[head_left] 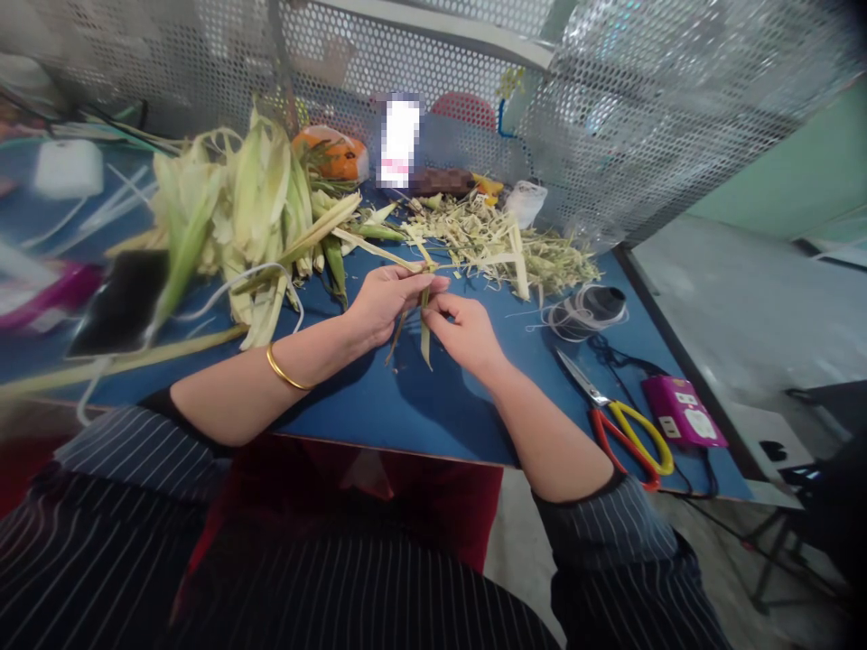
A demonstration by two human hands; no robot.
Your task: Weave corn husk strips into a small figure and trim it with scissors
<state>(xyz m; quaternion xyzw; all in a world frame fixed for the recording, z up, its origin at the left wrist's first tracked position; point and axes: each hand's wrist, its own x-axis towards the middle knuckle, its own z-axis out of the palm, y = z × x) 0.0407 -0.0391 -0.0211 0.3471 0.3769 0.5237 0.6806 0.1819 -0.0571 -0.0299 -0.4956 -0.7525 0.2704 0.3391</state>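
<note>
Over the front of the blue table, my left hand (383, 305) pinches several corn husk strips (425, 343) where they cross. My right hand (466, 329) is closed on the lower part of the same strips, just to the right. One pale strip runs out to the left, another reaches right, and narrow ends hang below my fingers. Beyond my left hand lies a big heap of corn husks (254, 194), pale green and yellow. Shredded husk scraps (474, 230) are piled behind my right hand.
Scissors (600, 397) with red and yellow handles lie at the right, beside a spool of thread (588, 311) and a purple box (684, 413). A dark phone (122, 302) with a white cable is at the left. A perforated metal screen (467, 54) closes off the back.
</note>
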